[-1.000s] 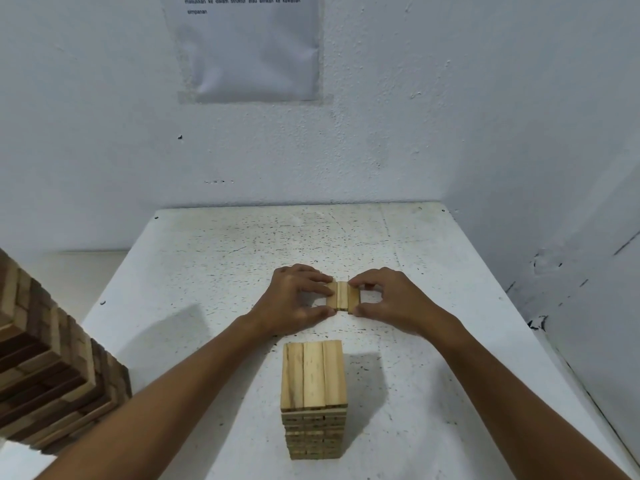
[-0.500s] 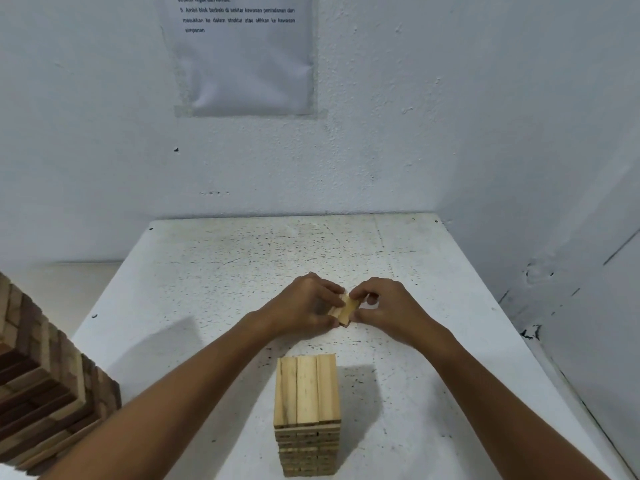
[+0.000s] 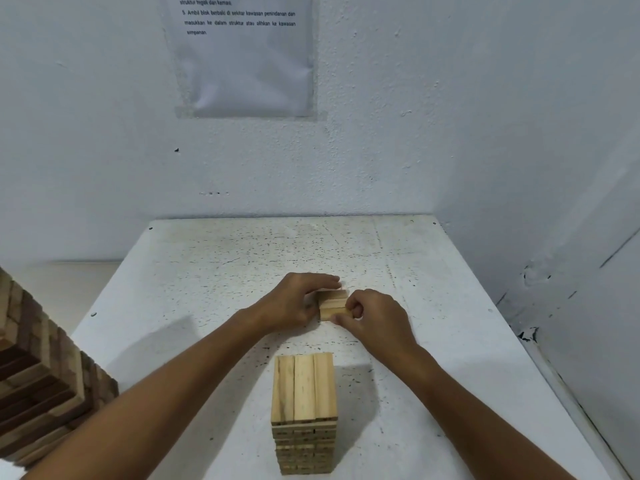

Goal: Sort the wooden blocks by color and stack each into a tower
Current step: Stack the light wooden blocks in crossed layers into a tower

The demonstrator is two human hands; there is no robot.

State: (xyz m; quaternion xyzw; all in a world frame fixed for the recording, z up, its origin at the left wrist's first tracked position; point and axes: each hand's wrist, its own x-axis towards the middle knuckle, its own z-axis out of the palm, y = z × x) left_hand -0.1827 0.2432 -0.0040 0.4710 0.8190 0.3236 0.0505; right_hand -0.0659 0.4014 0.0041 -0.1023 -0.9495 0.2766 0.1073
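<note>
- Blocks (image 3: 333, 304) at frame centre now lie crosswise between both hands; a second ago they ran lengthwise, so the set looks turned for the next layer.
- Left hand (image 3: 298, 301) cups their left end, fingers curled over the top.
- Right hand (image 3: 372, 315) pinches the right end.
- Light tower (image 3: 304, 410) stands lower centre, untouched.

Wall sheet (image 3: 242, 57): "5. Ambil blok berbaki di sekitar kawasan penindanan dan…"
</note>
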